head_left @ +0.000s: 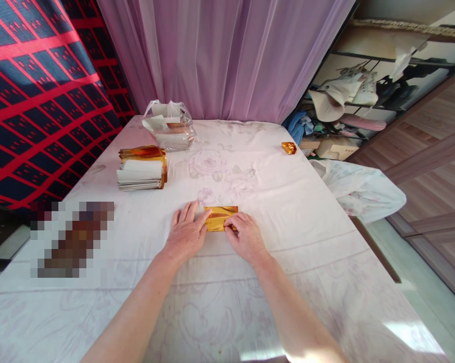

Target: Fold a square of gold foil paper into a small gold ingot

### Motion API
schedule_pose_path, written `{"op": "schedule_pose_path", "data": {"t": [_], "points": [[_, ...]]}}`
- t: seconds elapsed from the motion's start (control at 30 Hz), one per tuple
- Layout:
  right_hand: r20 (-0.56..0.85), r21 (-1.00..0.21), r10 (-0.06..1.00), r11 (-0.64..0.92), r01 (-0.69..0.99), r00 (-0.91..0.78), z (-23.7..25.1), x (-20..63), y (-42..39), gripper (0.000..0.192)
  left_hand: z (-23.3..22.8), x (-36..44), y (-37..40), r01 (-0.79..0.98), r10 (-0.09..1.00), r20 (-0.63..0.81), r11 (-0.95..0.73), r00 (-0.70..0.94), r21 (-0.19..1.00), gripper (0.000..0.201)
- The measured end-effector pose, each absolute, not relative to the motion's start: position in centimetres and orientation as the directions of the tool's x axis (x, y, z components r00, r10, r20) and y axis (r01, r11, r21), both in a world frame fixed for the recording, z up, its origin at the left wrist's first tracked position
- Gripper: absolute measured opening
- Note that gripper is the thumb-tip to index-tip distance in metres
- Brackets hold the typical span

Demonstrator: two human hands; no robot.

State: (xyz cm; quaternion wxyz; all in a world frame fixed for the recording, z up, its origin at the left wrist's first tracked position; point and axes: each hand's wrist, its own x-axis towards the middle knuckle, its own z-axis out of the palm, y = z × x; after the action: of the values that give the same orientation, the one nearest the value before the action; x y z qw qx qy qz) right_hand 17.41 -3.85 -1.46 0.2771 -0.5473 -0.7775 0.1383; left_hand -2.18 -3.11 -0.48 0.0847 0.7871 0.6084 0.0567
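Observation:
A shiny gold foil paper (216, 220), shaped as a flat rectangle, lies on the table in the middle of the head view. My left hand (185, 232) rests flat at its left side, fingers stretched out over the cloth, with thumb and forefinger touching the foil's left end. At the right end, my right hand (246, 236) has its fingers curled in, thumb and forefinger pinched at the lower right part of the foil. My fingertips partly cover both ends of the paper.
A stack of gold and white paper sheets (140, 174) sits at the left, with a clear plastic bag (169, 126) of more paper behind it. A folded gold piece (288, 147) lies near the table's right edge. A blurred-out patch (74, 239) covers something at left.

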Motion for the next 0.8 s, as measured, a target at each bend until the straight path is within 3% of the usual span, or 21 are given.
{"op": "schedule_pose_path", "data": {"t": [0.23,0.5,0.8], "points": [[0.275,-0.474,0.944,0.298,0.828,-0.182,-1.5,16.5,-3.9,0.006,0.0,-2.3,-3.1,0.945,0.97,0.0,-0.237,0.244,0.226,0.057],[0.281,-0.375,0.958,0.169,0.912,-0.062,-1.3,15.0,-4.1,0.023,0.2,-2.0,-3.4,0.936,0.965,0.071,-0.262,0.252,0.234,0.043],[0.248,-0.443,0.965,0.188,0.877,-0.081,-1.3,15.6,-4.1,0.016,0.3,-2.1,-3.4,0.937,0.965,0.054,-0.261,0.255,0.234,0.043]]}}
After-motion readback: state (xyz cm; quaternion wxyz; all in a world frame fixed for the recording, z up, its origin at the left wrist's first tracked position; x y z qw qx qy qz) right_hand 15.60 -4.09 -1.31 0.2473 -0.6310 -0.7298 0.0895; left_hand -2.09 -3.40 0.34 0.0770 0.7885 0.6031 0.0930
